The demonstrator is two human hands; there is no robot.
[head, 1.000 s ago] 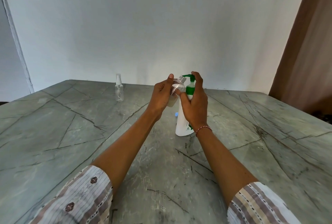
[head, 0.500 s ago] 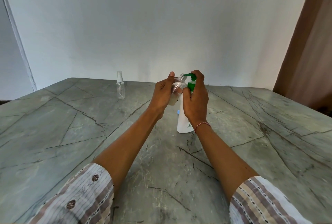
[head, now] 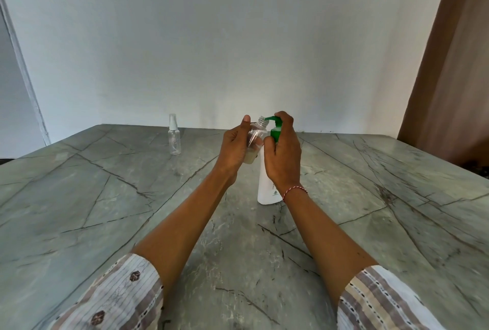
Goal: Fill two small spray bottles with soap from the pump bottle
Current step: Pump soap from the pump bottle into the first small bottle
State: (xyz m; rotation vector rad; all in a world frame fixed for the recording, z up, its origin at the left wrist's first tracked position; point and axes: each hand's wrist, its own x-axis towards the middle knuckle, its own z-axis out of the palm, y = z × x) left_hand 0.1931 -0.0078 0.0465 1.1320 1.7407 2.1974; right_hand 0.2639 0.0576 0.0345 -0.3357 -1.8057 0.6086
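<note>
Grey cracked stone table carries the white pump bottle, my right hand curled on its green pump head, my left hand gripping the uncapped spray bottle at the spout, the capped spray bottle standing well apart to the left.

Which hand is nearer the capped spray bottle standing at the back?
Left. The left hand is right of the capped spray bottle; the right hand is farther right, on the pump bottle.

Table – matt grey-green stone, dark veins. Bottle in my left hand: clear plastic, glossy. Pump bottle – smooth white plastic, green pump. My sleeves: woven cloth.
</note>
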